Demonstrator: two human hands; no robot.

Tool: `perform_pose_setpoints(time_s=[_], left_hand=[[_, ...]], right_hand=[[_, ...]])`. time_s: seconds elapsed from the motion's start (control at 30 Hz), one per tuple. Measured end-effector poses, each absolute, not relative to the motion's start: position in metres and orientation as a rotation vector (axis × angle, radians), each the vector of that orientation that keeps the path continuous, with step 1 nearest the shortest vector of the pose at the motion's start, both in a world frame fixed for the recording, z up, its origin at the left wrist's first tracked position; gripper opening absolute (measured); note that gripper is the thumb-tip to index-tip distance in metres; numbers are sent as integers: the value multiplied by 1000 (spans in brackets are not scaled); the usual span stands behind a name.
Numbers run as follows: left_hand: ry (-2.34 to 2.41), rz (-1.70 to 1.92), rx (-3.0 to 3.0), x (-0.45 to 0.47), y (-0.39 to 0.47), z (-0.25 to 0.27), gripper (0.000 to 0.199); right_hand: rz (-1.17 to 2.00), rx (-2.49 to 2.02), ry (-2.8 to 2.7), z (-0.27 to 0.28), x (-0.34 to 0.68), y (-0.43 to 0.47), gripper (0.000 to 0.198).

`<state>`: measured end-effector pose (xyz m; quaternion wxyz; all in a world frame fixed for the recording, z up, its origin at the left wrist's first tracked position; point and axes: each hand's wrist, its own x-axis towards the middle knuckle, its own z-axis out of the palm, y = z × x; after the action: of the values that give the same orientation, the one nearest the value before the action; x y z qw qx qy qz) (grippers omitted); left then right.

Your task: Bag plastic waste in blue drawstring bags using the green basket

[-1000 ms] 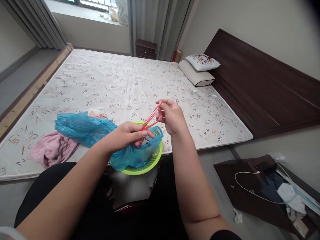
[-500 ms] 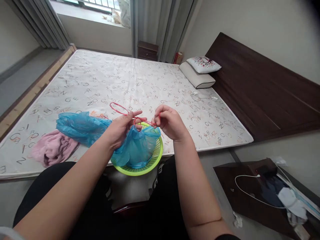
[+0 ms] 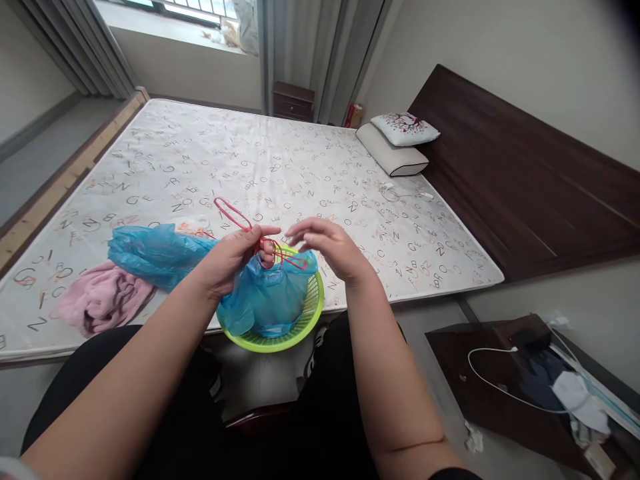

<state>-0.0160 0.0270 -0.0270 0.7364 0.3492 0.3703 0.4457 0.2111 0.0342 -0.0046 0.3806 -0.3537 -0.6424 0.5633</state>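
Observation:
My left hand (image 3: 233,257) is closed on a red string (image 3: 234,215), pinched between thumb and fingers, with a long loop sticking out past the thumb. More of the string hangs from these fingers over a blue plastic bag (image 3: 277,300). The bag sits in a lime-green plastic basket (image 3: 316,310) in front of me. To the right, my right hand (image 3: 330,245) hovers above the basket's far rim, fingers stretched out and apart, holding nothing. Its fingertips are close to the left hand's index finger. What the blue bag contains cannot be made out.
Left of the basket, another blue plastic bag (image 3: 155,253) and a pink cloth (image 3: 105,298) lie on the letter-printed mattress (image 3: 240,160). Two pillows (image 3: 400,147) rest by the dark headboard (image 3: 500,160). At lower right stands a dark nightstand (image 3: 465,367) with a white cable.
My right hand has let go of the red string and opened, rising slightly. The string's freed end now droops over the bag. My left hand still grips it.

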Motion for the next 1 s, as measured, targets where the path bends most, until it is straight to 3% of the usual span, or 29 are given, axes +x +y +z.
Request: perform_pose_setpoints(time_s=[0.07,0.23,0.33,0.53,0.8,1.0], left_hand=[[823,951,880,-16,27,-27,34],[863,912,1161,-17,31,-28,46],[961,923,1321,-18,34,-30,53],[1310,1077,1543,-13,32,-35,49],[1341,1280,1747,-7,19,-35,48],[1297,1207,1931,-14,19,-40,47]], right_hand=[[1280,-953,-1580,-5,204,33,20],[1509,-856,-1683,-9,185,28,21],[1452,-915,-1623,-16,182,30,25],[1346,-1022,-1587,-21,180,33,26],[1578,-1106,-1278,-36,161,38,47],[1612,-1101,-1320,-43,171,49,28]])
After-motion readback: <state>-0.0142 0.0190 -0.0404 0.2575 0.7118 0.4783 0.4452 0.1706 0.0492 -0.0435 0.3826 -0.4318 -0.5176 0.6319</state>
